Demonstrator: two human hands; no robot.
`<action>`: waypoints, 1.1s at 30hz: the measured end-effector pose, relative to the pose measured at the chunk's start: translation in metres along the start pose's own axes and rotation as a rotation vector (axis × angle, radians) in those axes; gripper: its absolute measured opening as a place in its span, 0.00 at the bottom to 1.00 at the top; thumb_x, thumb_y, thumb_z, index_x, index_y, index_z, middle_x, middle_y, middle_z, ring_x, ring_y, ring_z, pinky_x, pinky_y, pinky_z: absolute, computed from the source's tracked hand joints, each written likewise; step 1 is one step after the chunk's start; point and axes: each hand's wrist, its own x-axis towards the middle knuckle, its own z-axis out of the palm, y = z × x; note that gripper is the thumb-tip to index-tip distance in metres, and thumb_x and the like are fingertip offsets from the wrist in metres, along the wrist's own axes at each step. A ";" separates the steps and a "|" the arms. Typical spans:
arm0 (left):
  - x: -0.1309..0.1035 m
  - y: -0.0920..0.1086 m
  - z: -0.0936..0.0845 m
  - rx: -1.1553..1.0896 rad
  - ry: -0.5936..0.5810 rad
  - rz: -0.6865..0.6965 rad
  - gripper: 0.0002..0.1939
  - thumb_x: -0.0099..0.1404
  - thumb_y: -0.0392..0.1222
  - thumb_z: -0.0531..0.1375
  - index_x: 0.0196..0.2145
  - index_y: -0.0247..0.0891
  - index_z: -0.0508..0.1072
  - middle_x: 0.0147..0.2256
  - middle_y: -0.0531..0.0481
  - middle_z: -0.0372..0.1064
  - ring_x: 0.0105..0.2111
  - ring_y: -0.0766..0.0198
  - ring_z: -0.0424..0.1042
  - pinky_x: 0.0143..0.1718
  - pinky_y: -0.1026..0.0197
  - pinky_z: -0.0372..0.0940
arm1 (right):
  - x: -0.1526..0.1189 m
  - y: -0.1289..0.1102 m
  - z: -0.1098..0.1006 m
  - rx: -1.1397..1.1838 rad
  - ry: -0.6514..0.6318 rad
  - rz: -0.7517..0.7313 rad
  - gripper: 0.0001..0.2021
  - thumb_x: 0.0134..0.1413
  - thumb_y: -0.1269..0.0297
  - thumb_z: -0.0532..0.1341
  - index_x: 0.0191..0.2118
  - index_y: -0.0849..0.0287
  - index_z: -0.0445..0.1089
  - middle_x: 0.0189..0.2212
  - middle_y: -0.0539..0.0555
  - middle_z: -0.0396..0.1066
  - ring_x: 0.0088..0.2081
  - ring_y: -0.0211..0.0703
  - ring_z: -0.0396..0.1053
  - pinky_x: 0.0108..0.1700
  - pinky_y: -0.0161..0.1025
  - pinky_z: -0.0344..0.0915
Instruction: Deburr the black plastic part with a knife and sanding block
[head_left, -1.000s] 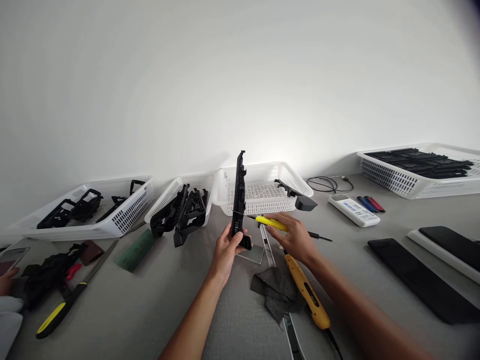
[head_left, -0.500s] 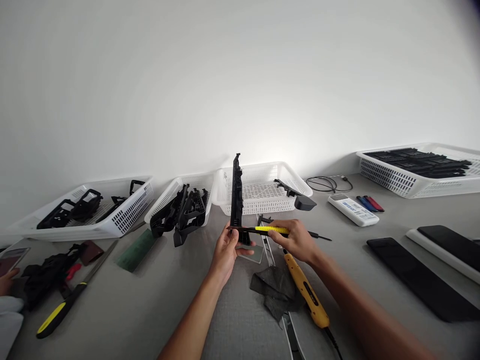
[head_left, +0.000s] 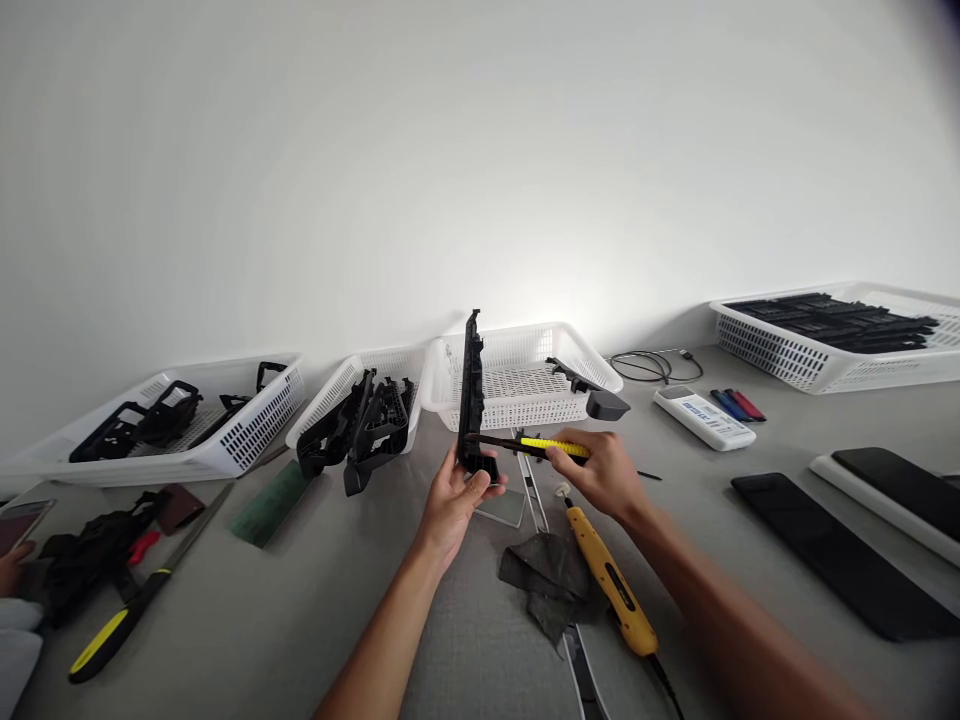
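Note:
My left hand (head_left: 454, 505) grips the lower end of a long black plastic part (head_left: 471, 390), which stands nearly upright. My right hand (head_left: 604, 470) is wrapped round the yellow and black handle of a slim tool (head_left: 555, 446). The tool points left, its dark tip at the part just above my left fingers. A yellow corded tool (head_left: 615, 580) lies below my right hand, beside a crumpled dark cloth (head_left: 547, 580). Behind the held part is a white basket (head_left: 525, 408) with another black part (head_left: 574, 376) across its right side.
Two white baskets (head_left: 259, 425) (head_left: 412, 430) with black parts stand left, another (head_left: 825, 370) at far right. A yellow-black file (head_left: 112, 635) and green block (head_left: 270, 503) lie left. At the left edge, another person's hand (head_left: 13, 565) holds a phone. Black slabs lie right.
The slim tool and my right hand have shifted slightly right and up, with the tool's tip now higher on the part. My left hand has changed its hold, and the part's lower end has turned.

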 end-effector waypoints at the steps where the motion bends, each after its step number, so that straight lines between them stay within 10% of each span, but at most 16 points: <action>1: 0.000 0.000 0.000 -0.008 0.009 0.007 0.27 0.58 0.48 0.76 0.52 0.40 0.74 0.48 0.46 0.76 0.39 0.58 0.81 0.46 0.53 0.76 | 0.000 0.000 0.000 -0.008 0.022 -0.014 0.19 0.64 0.52 0.57 0.28 0.58 0.72 0.19 0.50 0.65 0.22 0.38 0.58 0.26 0.37 0.52; 33: 0.000 0.005 -0.002 -0.084 0.034 -0.043 0.21 0.57 0.39 0.74 0.47 0.36 0.74 0.47 0.47 0.76 0.39 0.60 0.80 0.46 0.56 0.76 | 0.003 0.015 0.001 -0.073 -0.001 0.125 0.20 0.59 0.51 0.58 0.21 0.57 0.59 0.18 0.46 0.53 0.21 0.36 0.52 0.25 0.37 0.46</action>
